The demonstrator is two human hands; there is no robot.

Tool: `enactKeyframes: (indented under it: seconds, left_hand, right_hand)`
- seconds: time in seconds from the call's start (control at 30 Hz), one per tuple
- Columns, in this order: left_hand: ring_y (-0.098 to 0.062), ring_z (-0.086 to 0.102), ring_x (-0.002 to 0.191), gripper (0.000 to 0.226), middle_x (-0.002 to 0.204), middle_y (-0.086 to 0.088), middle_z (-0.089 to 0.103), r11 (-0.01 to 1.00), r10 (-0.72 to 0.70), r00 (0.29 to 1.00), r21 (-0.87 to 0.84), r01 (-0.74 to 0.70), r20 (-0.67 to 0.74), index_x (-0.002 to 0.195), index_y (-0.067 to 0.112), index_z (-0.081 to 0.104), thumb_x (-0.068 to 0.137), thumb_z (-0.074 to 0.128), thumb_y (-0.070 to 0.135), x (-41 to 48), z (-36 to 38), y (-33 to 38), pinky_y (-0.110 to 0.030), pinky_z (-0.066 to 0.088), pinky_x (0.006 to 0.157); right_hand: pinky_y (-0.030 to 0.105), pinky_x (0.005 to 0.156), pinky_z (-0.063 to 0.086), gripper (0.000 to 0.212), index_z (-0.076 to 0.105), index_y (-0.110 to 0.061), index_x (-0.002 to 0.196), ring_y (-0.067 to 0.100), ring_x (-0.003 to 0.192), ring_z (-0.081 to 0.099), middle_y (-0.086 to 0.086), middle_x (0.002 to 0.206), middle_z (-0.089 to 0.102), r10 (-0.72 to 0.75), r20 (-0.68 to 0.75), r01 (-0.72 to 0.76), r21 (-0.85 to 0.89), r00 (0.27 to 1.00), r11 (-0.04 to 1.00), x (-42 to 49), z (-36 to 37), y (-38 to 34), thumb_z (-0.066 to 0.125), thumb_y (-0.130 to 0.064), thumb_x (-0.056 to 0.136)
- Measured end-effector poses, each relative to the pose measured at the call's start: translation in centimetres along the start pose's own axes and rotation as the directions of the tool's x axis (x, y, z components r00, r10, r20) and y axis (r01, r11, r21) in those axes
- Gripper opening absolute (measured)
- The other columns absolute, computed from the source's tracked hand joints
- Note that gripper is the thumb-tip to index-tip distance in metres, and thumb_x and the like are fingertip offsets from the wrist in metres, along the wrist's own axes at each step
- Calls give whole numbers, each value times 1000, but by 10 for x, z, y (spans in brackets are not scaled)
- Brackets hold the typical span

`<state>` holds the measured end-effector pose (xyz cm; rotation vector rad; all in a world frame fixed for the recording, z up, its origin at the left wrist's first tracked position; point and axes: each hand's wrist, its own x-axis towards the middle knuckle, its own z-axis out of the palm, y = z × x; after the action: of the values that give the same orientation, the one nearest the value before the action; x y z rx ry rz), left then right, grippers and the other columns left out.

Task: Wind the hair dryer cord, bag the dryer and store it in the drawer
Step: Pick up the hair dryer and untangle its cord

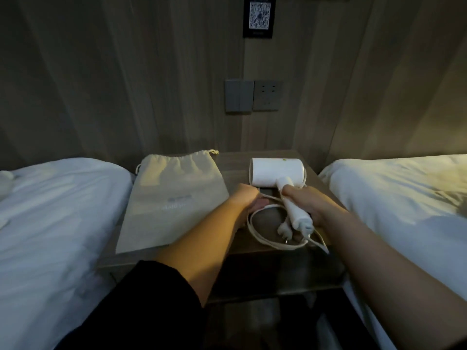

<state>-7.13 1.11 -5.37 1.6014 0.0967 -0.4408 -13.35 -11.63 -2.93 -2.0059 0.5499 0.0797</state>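
Dim, warm-tinted light; yellowish patches lie on the bag [174, 198] and the right bed [404, 198]. Near corners fall into shadow, softly blurred, and wide-angle distortion bends the edges.

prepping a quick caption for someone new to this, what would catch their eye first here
The white hair dryer stands out most, lying on the dark nightstand with its handle gripped by the right hand. Just left of it the left hand holds the loose white cord, which loops toward the front edge. A pale drawstring bag lies flat on the nightstand's left side.
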Motion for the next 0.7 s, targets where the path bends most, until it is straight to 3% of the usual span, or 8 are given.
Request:
enactKeyframes:
  seconds: [0.1,0.17,0.27,0.37,0.43,0.5,0.57,0.7]
  left_hand:
    - [-13,57,65,14,75,-3,56,999,-9,1000,-42,10,27,98,5,55,93,42,2,-42,12,-14,-24,52,65]
    - [-15,58,64,24,76,-6,56,995,-5,998,-102,11,60,114,-2,54,92,43,0,-71,16,-22,-24,52,63]
    - [-15,65,58,16,80,-10,58,981,-39,987,-181,68,155,89,-1,53,94,39,2,-113,14,-33,-22,54,56]
    - [-19,64,83,17,91,-8,60,966,-52,971,-234,109,235,98,7,53,94,39,-1,-141,2,-49,-32,52,78]
    - [-25,61,98,24,99,-10,62,962,-57,964,-245,123,258,111,8,52,93,38,0,-156,-10,-59,-36,48,88]
    - [-32,57,111,30,111,-16,62,961,-58,965,-246,123,254,123,7,49,96,35,10,-167,-23,-70,-39,44,96]
    - [-36,53,119,35,116,-18,60,967,-69,967,-222,125,245,122,7,49,98,32,27,-177,-35,-78,-42,42,99]
    - [-31,60,109,52,117,-11,62,979,17,977,-201,26,210,123,19,51,94,28,55,-189,-56,-95,-45,47,89]
  right_hand:
    - [40,80,54,37,55,-7,95,30,82,65,17,89,64,19,29,-20,38,999,999,-37,-13,17,63,-37,74]
    - [41,76,54,42,56,-5,99,32,83,66,18,91,65,-5,39,3,44,999,999,-60,-21,25,66,-33,69]
    - [38,72,54,48,62,-9,94,29,79,67,16,91,67,-61,47,60,10,997,998,-90,-31,39,66,-37,55]
    - [32,63,51,37,65,-12,88,23,71,65,12,86,67,-137,46,137,5,990,991,-115,-38,55,67,-35,60]
    - [31,65,48,23,65,-16,82,22,72,62,9,85,65,-190,92,192,-20,978,981,-130,-43,65,66,-33,67]
    - [33,70,46,32,64,-20,82,22,77,61,6,87,64,-244,150,260,-101,958,960,-147,-49,72,63,-42,60]
    - [33,73,45,40,64,-25,85,19,81,60,0,87,63,-303,232,349,-196,924,916,-161,-53,78,61,-49,53]
    - [23,73,43,28,59,-36,91,9,87,58,-13,91,61,-357,394,489,-314,847,814,-185,-52,84,59,-41,63]
